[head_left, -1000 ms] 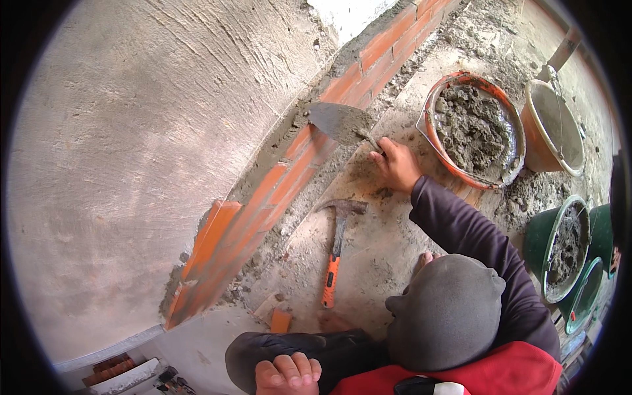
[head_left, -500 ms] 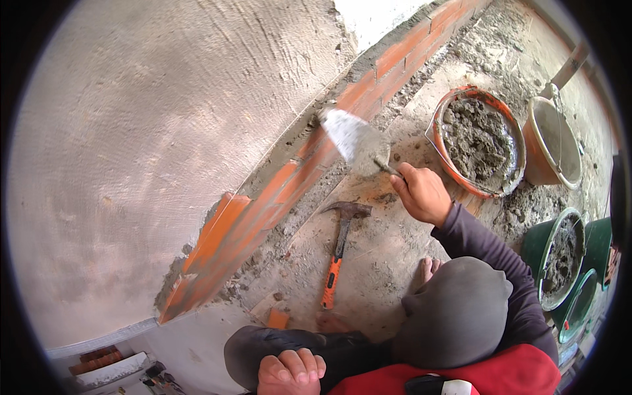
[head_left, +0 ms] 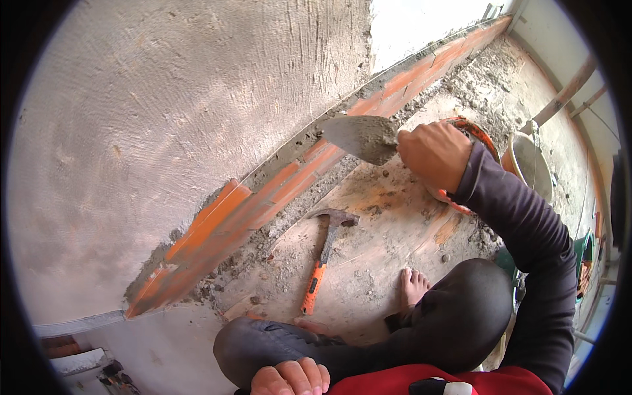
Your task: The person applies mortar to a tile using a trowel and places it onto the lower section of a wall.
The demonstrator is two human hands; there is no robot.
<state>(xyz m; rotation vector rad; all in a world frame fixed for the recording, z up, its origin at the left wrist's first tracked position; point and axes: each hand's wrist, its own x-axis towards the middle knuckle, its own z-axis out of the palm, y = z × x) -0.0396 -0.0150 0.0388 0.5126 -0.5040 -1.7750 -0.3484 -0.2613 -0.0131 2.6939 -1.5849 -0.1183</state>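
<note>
Since half a second ago, the right hand [head_left: 434, 155] has risen toward the camera and swung the trowel [head_left: 361, 137] up from the floor to the wall; the blade now lies against the mortar line on top of the brick course [head_left: 263, 197]. That hand is closed tight around the trowel's handle, knuckles up, with a dark sleeve [head_left: 520, 230] running back to the lower right. The trowel blade is grey and smeared, pointing left, its tip touching or just above the mortar; which of the two cannot be told.

Behind the hand, the orange rim of a bucket [head_left: 475, 131] shows, mostly hidden by the fist. A paler bucket [head_left: 526, 161] stands just beside it to the right, with a handle sticking up out of it.

On the dusty floor [head_left: 368, 276] below the trowel lies a hammer [head_left: 324, 257], its steel head toward the wall and its orange grip toward the person, well apart from both hands. A bare foot [head_left: 411, 286] rests on the floor near it, beside a bent knee in dark cloth.

The left hand [head_left: 289, 378] sits at the bottom edge, fingers curled over the other knee, holding no tool.

Above the bricks rises a rough plastered wall [head_left: 164, 118], grey and scored.
</note>
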